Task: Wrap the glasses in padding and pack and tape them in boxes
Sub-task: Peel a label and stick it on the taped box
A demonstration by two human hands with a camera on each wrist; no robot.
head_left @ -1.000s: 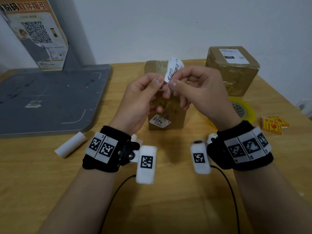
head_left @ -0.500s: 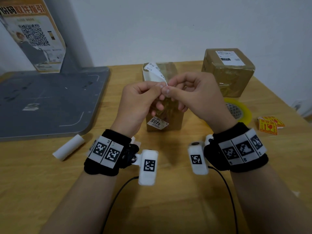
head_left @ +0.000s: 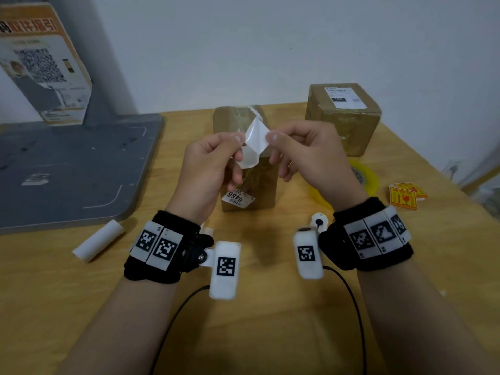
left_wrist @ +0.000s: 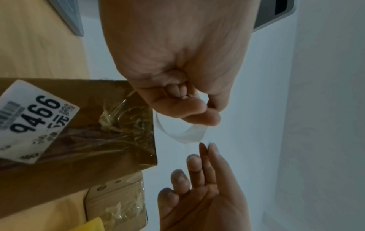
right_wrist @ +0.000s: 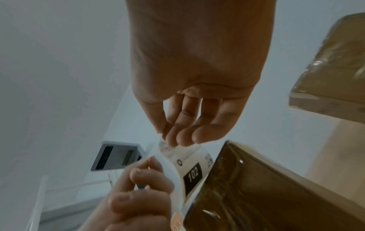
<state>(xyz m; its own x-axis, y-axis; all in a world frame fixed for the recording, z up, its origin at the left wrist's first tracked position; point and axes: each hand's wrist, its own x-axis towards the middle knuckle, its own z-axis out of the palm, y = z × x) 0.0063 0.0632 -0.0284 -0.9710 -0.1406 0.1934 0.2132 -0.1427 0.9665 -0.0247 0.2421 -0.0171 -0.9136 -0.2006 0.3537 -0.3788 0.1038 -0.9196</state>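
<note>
Cardboard: two taped boxes [head_left: 247, 158] [head_left: 345, 115]

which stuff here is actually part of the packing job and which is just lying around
In use:
- white shipping label, pinched by left hand and right hand
- tall taped brown cardboard box
- square taped brown cardboard box
- yellow tape roll

Lying about:
- white foam roll
- red-and-yellow stickers
- grey board
</note>
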